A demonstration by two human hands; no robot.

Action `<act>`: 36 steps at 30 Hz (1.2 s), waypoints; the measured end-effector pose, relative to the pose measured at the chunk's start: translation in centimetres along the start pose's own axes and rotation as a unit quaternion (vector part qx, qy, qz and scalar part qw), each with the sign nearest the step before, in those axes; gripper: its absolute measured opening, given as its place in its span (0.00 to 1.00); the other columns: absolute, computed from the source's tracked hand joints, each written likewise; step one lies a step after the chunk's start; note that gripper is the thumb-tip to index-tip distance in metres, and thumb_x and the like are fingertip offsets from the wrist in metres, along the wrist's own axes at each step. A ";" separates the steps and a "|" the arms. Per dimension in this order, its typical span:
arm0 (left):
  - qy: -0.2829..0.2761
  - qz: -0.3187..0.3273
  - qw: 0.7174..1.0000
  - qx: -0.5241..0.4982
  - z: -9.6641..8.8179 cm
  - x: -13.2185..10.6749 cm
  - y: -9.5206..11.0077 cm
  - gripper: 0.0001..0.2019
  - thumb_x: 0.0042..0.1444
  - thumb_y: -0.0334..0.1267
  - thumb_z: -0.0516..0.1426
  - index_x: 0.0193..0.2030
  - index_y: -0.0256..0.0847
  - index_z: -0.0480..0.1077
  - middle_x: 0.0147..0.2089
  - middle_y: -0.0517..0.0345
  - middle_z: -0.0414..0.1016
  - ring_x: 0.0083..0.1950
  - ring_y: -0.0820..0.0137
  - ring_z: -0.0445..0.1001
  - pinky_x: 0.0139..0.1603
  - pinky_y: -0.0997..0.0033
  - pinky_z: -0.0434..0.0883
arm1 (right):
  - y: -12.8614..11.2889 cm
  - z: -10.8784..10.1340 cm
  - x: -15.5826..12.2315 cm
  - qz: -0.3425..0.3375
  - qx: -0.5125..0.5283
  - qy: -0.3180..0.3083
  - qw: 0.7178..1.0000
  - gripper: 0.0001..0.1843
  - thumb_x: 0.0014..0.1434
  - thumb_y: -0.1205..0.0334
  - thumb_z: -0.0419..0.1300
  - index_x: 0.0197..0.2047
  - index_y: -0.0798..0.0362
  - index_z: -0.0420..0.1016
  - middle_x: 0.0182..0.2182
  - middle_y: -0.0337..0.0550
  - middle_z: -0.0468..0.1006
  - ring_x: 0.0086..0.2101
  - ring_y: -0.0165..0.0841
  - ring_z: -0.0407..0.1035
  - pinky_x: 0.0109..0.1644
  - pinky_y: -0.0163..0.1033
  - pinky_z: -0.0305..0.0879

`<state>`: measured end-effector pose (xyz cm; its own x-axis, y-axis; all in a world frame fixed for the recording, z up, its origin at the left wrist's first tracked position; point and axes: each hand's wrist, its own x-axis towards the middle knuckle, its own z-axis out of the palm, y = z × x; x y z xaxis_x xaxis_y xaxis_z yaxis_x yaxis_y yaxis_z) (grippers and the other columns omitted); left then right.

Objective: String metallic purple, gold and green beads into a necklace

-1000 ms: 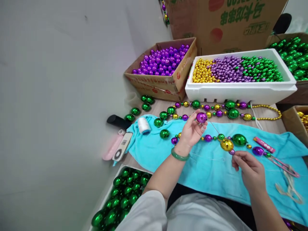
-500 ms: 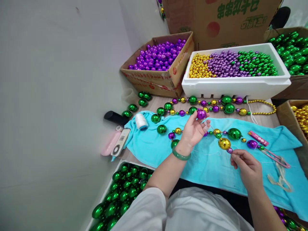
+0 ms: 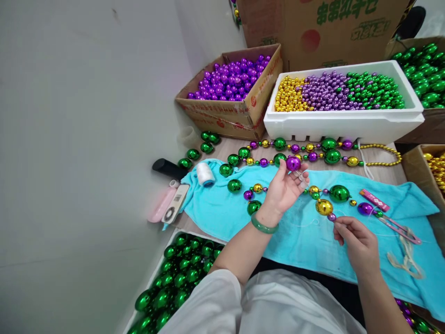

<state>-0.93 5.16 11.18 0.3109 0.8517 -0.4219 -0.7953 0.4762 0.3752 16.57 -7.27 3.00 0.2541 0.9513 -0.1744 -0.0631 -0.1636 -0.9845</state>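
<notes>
My left hand [image 3: 285, 188], with a green bangle [image 3: 264, 224] at its wrist, holds a shiny purple ball bead [image 3: 293, 163] at the fingertips, palm turned up. In my right hand [image 3: 356, 241] a small purple bead [image 3: 332, 217] is pinched between thumb and fingers. A large gold bead [image 3: 324, 207] touches it from above. Several more beads, among them a big green bead [image 3: 339, 193], lie strung across the blue towel [image 3: 295, 250]. Thin white thread loops over the cloth. Pink scissors [image 3: 405, 231] rest to the right, beside a purple bead [image 3: 365, 208].
Beyond the towel lies a finished-looking bead necklace [image 3: 380, 163]. A white foam box [image 3: 342, 124] of small beads and a carton [image 3: 215, 116] of purple balls stand behind it. A thread spool [image 3: 205, 175] and loose green beads [image 3: 234, 186] sit left. Green beads [image 3: 181, 283] fill a box below.
My left hand has shifted slightly to the right with the purple ball bead. The right hand stays nearly still on the small purple bead. The view has turned a little.
</notes>
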 end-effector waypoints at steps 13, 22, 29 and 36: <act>-0.003 0.004 1.000 -0.005 -0.7 0.4 -0.2 0.22 0.64 0.53 0.50 0.38 0.34 0.73 0.37 0.52 0.79 0.35 0.72 0.76 0.38 0.71 0.73 | 0.3 -0.2 0.1 0.024 -0.003 0.002 1.000 0.11 0.52 0.54 0.66 0.32 0.53 0.77 0.18 0.38 0.70 0.20 0.26 0.63 0.20 0.30 0.59; -0.001 -0.002 1.000 -0.007 -0.7 0.5 -0.3 0.24 0.65 0.54 0.47 0.37 0.34 0.73 0.36 0.52 0.79 0.35 0.71 0.77 0.38 0.71 0.73 | 0.6 -0.2 0.3 0.019 0.007 -0.002 1.000 0.10 0.53 0.55 0.66 0.32 0.53 0.77 0.19 0.38 0.71 0.20 0.26 0.63 0.21 0.30 0.60; -0.002 0.042 0.998 0.039 -0.9 0.7 -0.8 0.19 0.63 0.51 0.54 0.38 0.34 0.72 0.38 0.50 0.79 0.36 0.71 0.77 0.42 0.70 0.72 | 0.5 -0.2 0.3 0.024 0.006 0.006 1.000 0.11 0.53 0.54 0.66 0.32 0.54 0.77 0.19 0.38 0.70 0.20 0.26 0.63 0.20 0.30 0.59; -0.060 0.122 0.981 0.137 -1.3 -0.1 -2.5 0.18 0.52 0.44 0.65 0.45 0.41 0.66 0.43 0.51 0.79 0.41 0.67 0.78 0.45 0.67 0.71 | 0.8 0.1 0.6 0.006 0.028 0.009 1.000 0.10 0.53 0.55 0.66 0.33 0.54 0.77 0.20 0.39 0.72 0.21 0.27 0.64 0.20 0.31 0.60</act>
<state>0.37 3.60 9.20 0.2011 0.9595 -0.1973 -0.6887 0.2817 0.6681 16.62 -6.84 2.15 0.2694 0.9446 -0.1873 -0.1208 -0.1598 -0.9797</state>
